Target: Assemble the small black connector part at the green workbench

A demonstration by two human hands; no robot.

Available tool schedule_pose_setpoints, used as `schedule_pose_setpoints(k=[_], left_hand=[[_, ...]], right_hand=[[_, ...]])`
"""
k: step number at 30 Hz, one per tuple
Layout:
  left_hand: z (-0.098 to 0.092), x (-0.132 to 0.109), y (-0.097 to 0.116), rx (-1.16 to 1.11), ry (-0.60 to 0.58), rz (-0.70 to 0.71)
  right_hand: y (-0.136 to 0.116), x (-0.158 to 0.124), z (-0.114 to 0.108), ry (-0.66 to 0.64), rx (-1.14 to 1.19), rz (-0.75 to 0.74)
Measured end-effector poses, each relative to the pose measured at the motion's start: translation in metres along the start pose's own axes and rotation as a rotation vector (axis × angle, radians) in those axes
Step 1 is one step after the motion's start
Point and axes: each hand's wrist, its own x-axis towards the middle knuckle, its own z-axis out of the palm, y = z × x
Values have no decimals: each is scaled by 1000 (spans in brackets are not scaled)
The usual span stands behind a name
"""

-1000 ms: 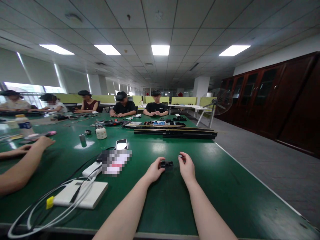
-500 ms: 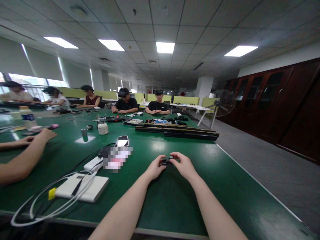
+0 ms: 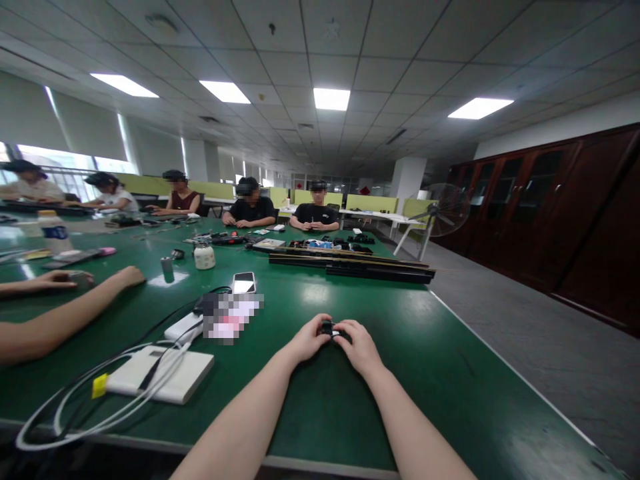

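Note:
A small black part [image 3: 327, 328] with a light patch on its right side is held just above the green table [image 3: 310, 413]. My left hand [image 3: 310, 339] grips its left end between thumb and fingers. From the other side, my right hand [image 3: 357, 345] closes thumb and fingertips on its right end. The fingers cover much of the part, and its exact kind is too small to make out.
Black rails [image 3: 350, 265] lie across the table ahead. To the left are a phone [image 3: 244, 283], a white box [image 3: 165, 377] with looped cables, a white jar [image 3: 205, 256] and a metal cylinder [image 3: 167, 269]. A co-worker's arm [image 3: 65, 323] reaches in there.
My hands have turned the small black part, so a light patch now shows, and my right hand has dropped slightly. At left, the co-worker's hands have moved apart.

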Motion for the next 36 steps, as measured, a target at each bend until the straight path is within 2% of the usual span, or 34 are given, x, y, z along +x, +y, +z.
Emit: schedule_pose_setpoints(k=[11, 14, 18, 22, 27, 36], left_hand=[[4, -2, 4, -79, -5, -15], [4, -2, 4, -100, -20, -19], [4, -3, 3, -112, -19, -9], [3, -3, 2, -64, -4, 8], [2, -4, 6, -42, 10, 3], [1, -3, 12, -105, 9, -25]], right_hand=[[3, -2, 0, 46, 117, 28], [3, -3, -1, 30, 102, 30], [3, -5, -2, 18, 204, 22], [6, -5, -2, -3, 332, 116], [16, -3, 4, 41, 475, 212], [15, -5, 4, 12, 443, 225]])
